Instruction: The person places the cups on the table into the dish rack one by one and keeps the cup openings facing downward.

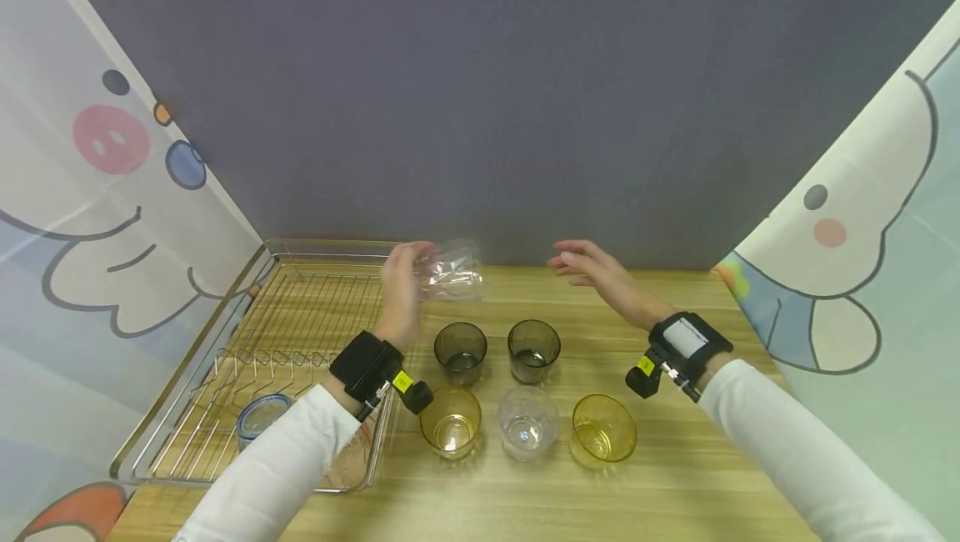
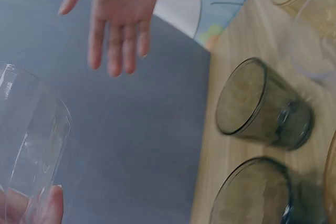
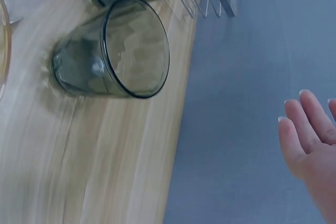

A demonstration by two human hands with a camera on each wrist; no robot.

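Observation:
My left hand (image 1: 402,296) holds a clear glass (image 1: 453,277) tipped on its side, above the back of the table by the rack. In the left wrist view, fingertips grip the near end of this clear glass (image 2: 37,135). To the right, my right hand (image 1: 600,275) is raised over the table's back edge, fingers extended, holding nothing. Two smoky grey glasses, the left one (image 1: 460,354) and the right one (image 1: 533,352), stand upright between my hands. In front of them are an amber glass (image 1: 450,423), another clear glass (image 1: 528,424) and a second amber glass (image 1: 603,431).
A metal wire dish rack (image 1: 330,292) stands at the left of the wooden table (image 1: 465,509). In it are a blue-rimmed glass container (image 1: 261,419) and a pinkish clear item (image 1: 348,464), partly behind my left sleeve. A grey panel (image 1: 495,108) rises behind the table.

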